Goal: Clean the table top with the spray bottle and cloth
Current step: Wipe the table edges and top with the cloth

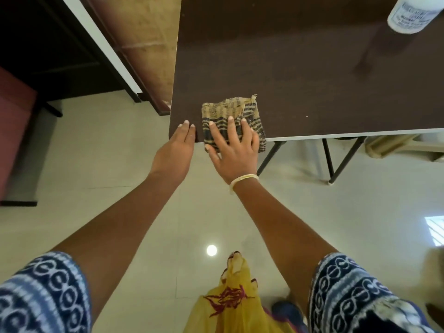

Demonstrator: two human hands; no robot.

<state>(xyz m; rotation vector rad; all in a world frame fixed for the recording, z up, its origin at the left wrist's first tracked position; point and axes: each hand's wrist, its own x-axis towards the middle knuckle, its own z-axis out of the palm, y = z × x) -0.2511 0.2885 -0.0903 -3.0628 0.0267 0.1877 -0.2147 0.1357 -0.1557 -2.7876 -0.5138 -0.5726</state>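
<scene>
1. the right hand lies flat on the folded striped cloth, fingers spread and pressing it at the near corner of the worktop; part of the cloth hangs over the edge.
2. the left hand is released, straight fingers touching the worktop's corner just beside the cloth.
3. the spray bottle stands set down at the far right, well apart (spraying seems done for now).
4. wiping looks underway; most of the surface probably remains, though no wet streaks show.
</scene>
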